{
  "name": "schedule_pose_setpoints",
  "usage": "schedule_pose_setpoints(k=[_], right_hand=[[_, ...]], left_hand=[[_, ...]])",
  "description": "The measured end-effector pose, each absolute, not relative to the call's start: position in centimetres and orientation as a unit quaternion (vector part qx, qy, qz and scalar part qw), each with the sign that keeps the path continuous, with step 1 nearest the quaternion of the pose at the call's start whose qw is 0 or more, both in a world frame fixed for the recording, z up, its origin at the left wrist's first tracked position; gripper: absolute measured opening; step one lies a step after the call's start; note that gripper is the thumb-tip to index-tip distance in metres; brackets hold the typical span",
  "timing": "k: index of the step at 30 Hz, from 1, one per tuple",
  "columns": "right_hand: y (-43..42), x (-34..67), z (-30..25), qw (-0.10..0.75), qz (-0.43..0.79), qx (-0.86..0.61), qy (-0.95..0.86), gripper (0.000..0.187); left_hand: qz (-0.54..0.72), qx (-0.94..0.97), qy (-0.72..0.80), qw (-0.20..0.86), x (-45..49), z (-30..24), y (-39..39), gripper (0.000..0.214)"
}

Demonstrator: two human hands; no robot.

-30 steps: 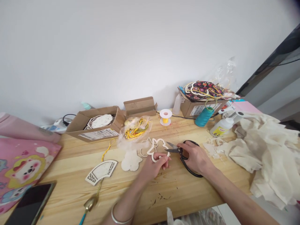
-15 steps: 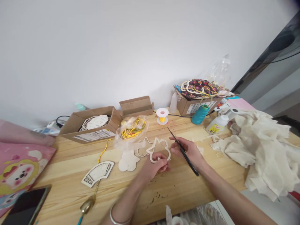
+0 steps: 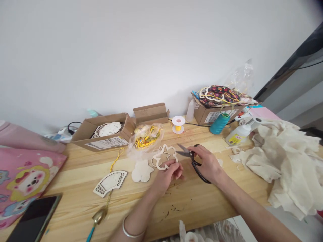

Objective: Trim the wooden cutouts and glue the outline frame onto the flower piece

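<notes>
My left hand (image 3: 172, 172) is closed on a thin, pale flower-shaped frame (image 3: 158, 164), pinching its lower edge between thumb and fingers. Behind it, partly covered, another pale frame lies on the table. Black-handled scissors (image 3: 193, 158) are in my right hand (image 3: 207, 162), blades parted and pointing left toward the frame. A white flower-shaped piece (image 3: 141, 170) rests on the wood left of my left hand. Farther left lies a fan-shaped pendant (image 3: 111, 183) with a yellow cord at its top.
Behind my hands stand a thread spool (image 3: 178, 125), a clear bag of yellow cords (image 3: 147, 137) and an open cardboard box (image 3: 106, 132). Rightward are a teal thread cone (image 3: 219, 123), a glue bottle (image 3: 238, 134) and crumpled cream cloth (image 3: 285, 161). A spoon (image 3: 99, 216) and phone (image 3: 34, 216) lie left.
The scissors have turned in my right hand and their blades now stand apart. My left hand has tilted the flower-shaped frame. The whole view has shifted slightly.
</notes>
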State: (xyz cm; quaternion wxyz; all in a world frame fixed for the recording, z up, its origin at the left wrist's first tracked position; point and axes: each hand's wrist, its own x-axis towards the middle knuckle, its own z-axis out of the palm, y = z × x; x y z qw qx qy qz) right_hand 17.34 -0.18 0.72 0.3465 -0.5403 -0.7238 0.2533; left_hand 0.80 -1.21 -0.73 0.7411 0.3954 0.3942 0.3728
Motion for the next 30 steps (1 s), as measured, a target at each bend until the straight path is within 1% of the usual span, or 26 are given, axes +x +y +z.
schedule_pose_setpoints(k=[3, 7, 16, 26, 30], right_hand=[[-0.6, 18.3, -0.3, 0.282, 0.171, -0.539, -0.775, 0.036], [-1.0, 18.6, -1.0, 0.241, 0.142, -0.553, -0.785, 0.035], [-0.8, 18.4, -1.2, 0.225, 0.134, -0.581, -0.771, 0.035], [-0.4, 18.1, -1.3, 0.203, 0.135, -0.584, -0.774, 0.037], [0.3, 18.4, -1.3, 0.189, 0.126, -0.629, -0.743, 0.036]], left_hand=[[0.374, 0.382, 0.373, 0.758, 0.7, -0.9, -1.1, 0.023], [0.367, 0.381, 0.36, 0.768, 0.6, -1.0, -1.0, 0.024], [0.326, 0.4, 0.351, 0.781, 0.4, -1.0, -1.0, 0.026], [0.323, 0.391, 0.357, 0.784, 0.5, -0.8, -1.2, 0.028], [0.283, 0.416, 0.341, 0.794, 0.6, -0.7, -1.6, 0.029]])
